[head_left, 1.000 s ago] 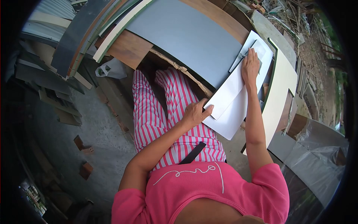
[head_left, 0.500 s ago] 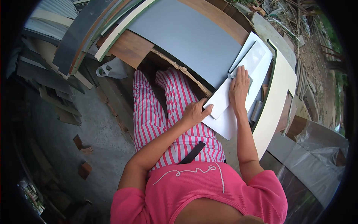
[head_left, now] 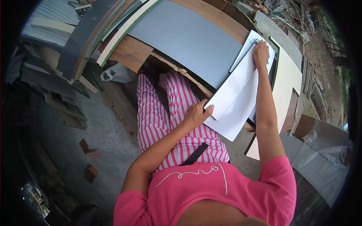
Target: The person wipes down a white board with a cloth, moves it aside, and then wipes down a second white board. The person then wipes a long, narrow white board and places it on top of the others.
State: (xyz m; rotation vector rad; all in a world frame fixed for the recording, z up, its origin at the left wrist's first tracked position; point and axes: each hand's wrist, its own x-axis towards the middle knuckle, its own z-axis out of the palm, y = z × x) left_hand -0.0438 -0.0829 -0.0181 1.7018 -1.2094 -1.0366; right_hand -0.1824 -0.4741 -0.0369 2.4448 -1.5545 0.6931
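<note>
My left hand [head_left: 196, 113] pinches the near left corner of a narrow white sheet [head_left: 234, 84], thumb on top. Beneath that sheet lies a wider white sheet [head_left: 238, 119], set at a slight angle and jutting out over my lap. At the far end of the sheets, my right hand [head_left: 261, 54] is closed with its fingers bent downward. A small edge shows beside its fingers, but I cannot make out what it holds. Both sheets rest partly on a grey-blue board [head_left: 184, 35].
Curved cream strips [head_left: 126, 32] lie at the left of the board, and a cream panel [head_left: 288, 71] at the right. A white plastic bag [head_left: 117, 72] sits by my feet. Brick pieces [head_left: 90, 173] lie on the concrete floor [head_left: 109, 147]. Clear plastic sheeting [head_left: 320, 158] covers something at right.
My right hand has slid away from me along the narrow white sheet, from its middle to its far end, and its fingers are now bent. My left hand keeps its corner.
</note>
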